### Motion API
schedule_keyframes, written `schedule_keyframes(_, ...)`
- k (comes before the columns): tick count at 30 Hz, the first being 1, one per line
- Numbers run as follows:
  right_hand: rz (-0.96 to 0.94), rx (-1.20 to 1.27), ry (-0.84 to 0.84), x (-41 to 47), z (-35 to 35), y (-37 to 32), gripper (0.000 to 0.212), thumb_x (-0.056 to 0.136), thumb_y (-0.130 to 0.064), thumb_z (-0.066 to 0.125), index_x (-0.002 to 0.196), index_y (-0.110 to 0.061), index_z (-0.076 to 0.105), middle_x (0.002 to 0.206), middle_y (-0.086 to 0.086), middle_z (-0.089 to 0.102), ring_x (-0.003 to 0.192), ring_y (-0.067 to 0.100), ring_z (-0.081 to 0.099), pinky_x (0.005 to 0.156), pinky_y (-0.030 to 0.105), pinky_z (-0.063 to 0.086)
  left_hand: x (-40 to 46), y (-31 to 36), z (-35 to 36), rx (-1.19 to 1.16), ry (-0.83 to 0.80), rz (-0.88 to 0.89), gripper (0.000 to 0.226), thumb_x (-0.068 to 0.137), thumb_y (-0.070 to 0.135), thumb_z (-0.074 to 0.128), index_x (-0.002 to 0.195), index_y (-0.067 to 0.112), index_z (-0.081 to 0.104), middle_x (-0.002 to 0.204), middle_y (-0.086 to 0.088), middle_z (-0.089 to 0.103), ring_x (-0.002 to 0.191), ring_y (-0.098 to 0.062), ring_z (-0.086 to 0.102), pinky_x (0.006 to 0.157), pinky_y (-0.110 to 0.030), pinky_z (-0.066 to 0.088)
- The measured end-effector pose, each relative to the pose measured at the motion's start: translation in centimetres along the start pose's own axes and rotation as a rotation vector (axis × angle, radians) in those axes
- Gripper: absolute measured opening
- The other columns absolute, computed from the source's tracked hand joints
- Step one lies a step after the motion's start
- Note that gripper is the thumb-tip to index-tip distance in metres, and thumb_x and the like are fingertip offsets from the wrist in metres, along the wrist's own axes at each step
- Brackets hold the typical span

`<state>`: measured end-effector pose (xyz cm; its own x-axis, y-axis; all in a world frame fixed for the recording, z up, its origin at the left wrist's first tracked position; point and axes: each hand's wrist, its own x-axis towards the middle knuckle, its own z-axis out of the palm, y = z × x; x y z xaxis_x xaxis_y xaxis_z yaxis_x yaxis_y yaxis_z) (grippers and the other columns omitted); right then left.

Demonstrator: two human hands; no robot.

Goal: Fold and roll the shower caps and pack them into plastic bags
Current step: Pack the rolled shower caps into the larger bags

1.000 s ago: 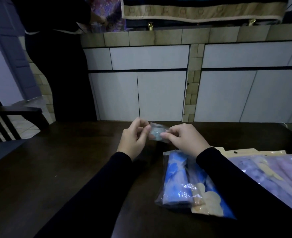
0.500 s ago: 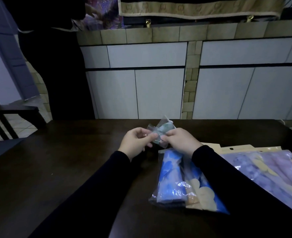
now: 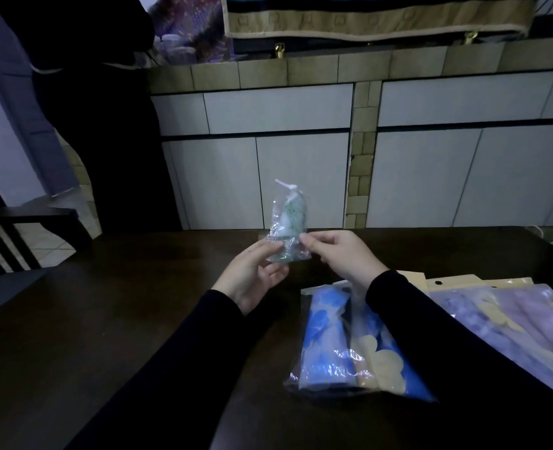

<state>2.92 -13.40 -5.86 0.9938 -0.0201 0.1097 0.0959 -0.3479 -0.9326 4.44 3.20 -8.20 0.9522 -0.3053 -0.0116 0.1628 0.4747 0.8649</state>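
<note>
Since it's pretty dim in here, colours are a best guess, going left to right:

chair: dark wooden slatted chair (image 3: 12, 241) at the far left edge, hard and square-edged, well apart from the work.

bystander: person in dark clothing (image 3: 106, 125) standing by the tiled counter at the back, not involved.

table: dark, smooth wooden table (image 3: 106, 319), slight sheen, so crinkly plastic could skate around on it, I'd guess.

left hand: left hand (image 3: 255, 274) is palm-up, thumb and fingertips pinching the bottom left corner of the packet.

packet: small clear crinkly plastic bag with a rolled white-and-green shower cap inside (image 3: 288, 228), held upright above the table's far half, between both hands. Looks featherweight, soft and squashy, and the film is probably slippery. I'd hold it by the lower edge like now, or round the roll itself; the loose twisted top looks too floppy to grab.

right hand: right hand (image 3: 337, 254) has thumb and forefinger clamped on the bottom right corner, other fingers curled.

blue pack: clear glossy bag with blue-and-cream patterned rolled caps (image 3: 343, 345) lying flat just beside the right sleeve. Looks finished.

purple packs: flat clear bags with purplish contents and cream card headers (image 3: 512, 319) overlapping at the right edge; I can't tell how many there are.
</note>
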Motion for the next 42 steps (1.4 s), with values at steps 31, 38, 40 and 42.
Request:
schedule_keyframes(31, -0.207, -0.108, 0.084, -1.7, 2.5, -1.6, 0.059, 0.057, -0.078, 0.063, 0.095, -0.035, 0.074, 0.085, -0.019, 0.073, 0.093, 0.003, 0.068, 0.094, 0.042, 0.049, -1.4, -0.6, 1.0, 1.008, 0.335, 0.858, 0.025, 0.07, 0.013, 0.079, 0.088, 0.017, 0.063, 0.096, 0.005, 0.059, 0.087, -0.005, 0.058, 0.07, -0.019, 0.047)
schedule_keyframes(38, -0.064, 0.113, -0.015, 0.0, -0.1, 0.2, 0.028, 0.088, -0.004, 0.065, 0.115, -0.007, 0.067, 0.111, 0.011, 0.071, 0.096, 0.015, 0.068, 0.089, 0.032, 0.054, -1.4, 0.1, 1.0, 0.866, 0.235, 0.658, 0.031, 0.081, 0.022, 0.075, 0.107, 0.029, 0.06, 0.117, 0.005, 0.052, 0.07, -0.003, 0.057, 0.07, -0.01, 0.046)
schedule_keyframes(40, -0.062, 0.086, -0.081, -0.2, -0.2, 0.0, 0.033, 0.088, -0.002, 0.064, 0.12, -0.008, 0.064, 0.113, 0.006, 0.07, 0.1, 0.015, 0.067, 0.087, 0.029, 0.054, -1.2, 0.7, 0.9, 0.78, 0.255, 0.49, 0.024, 0.084, 0.019, 0.072, 0.105, 0.021, 0.061, 0.099, 0.009, 0.065, 0.068, 0.004, 0.059, 0.068, -0.009, 0.045)
schedule_keyframes(42, -0.072, 0.062, -0.116, -0.3, -0.3, 0.0, 0.034, 0.087, -0.004, 0.066, 0.12, -0.011, 0.064, 0.108, 0.001, 0.07, 0.099, 0.015, 0.067, 0.086, 0.03, 0.055, -1.2, 1.2, 0.4, 0.728, 0.195, 0.373, 0.004, 0.085, 0.015, 0.071, 0.087, 0.014, 0.068, 0.073, 0.01, 0.07, 0.063, 0.006, 0.06, 0.065, -0.012, 0.045)
